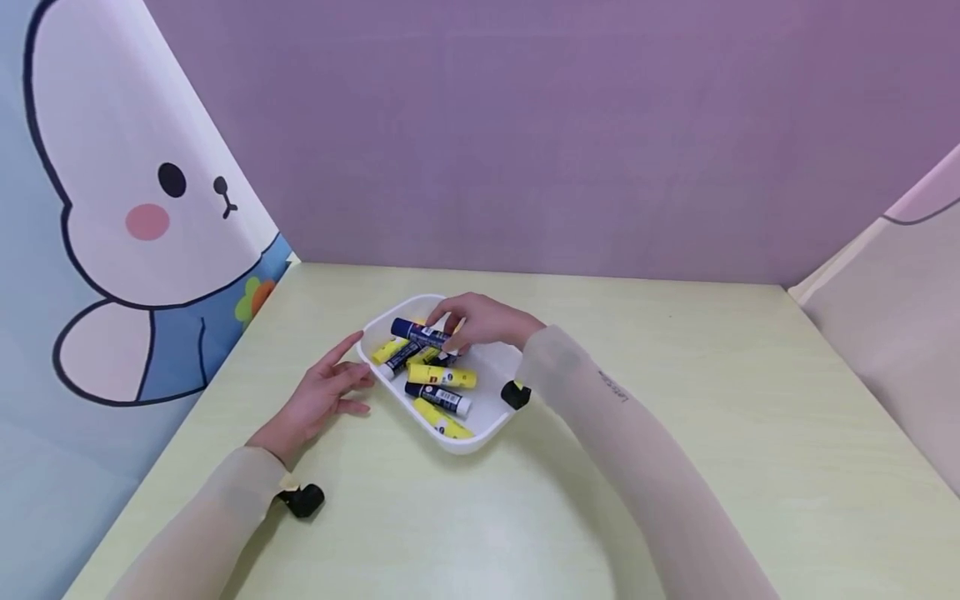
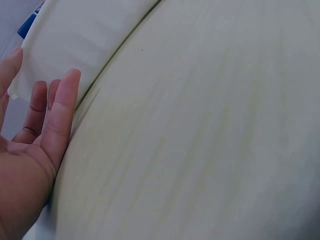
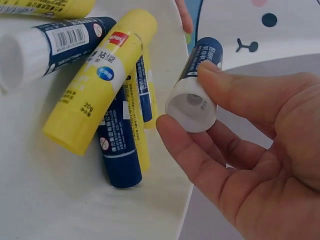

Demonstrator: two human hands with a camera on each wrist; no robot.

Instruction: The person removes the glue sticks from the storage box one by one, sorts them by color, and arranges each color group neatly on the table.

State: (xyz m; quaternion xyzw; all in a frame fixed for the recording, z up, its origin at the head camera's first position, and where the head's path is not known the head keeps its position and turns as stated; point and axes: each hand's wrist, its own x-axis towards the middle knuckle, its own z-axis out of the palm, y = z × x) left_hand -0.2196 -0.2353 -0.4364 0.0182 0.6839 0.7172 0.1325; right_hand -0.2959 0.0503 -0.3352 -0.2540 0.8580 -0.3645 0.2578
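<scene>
My right hand (image 1: 487, 321) pinches a dark blue glue stick (image 1: 418, 332) by its white base, over the far part of a white plastic basket (image 1: 491, 371). In the right wrist view, thumb and fingers hold this glue stick (image 3: 202, 60) with its hollow base facing the camera. Inside the basket lie several yellow and dark blue glue sticks, including a yellow one (image 1: 442, 376) on top and a blue one (image 1: 438, 398) nearer. My left hand (image 1: 318, 404) stays at the basket's left side, fingers extended. In the left wrist view, its fingers lie against the outer wall (image 2: 90, 40).
The basket stands on a pale wooden-patterned table (image 1: 675, 375). A purple wall panel (image 1: 525, 150) rises behind, and a panel with a cartoon rabbit (image 1: 135, 167) flanks the left. Another pale panel (image 1: 900, 317) borders the right side.
</scene>
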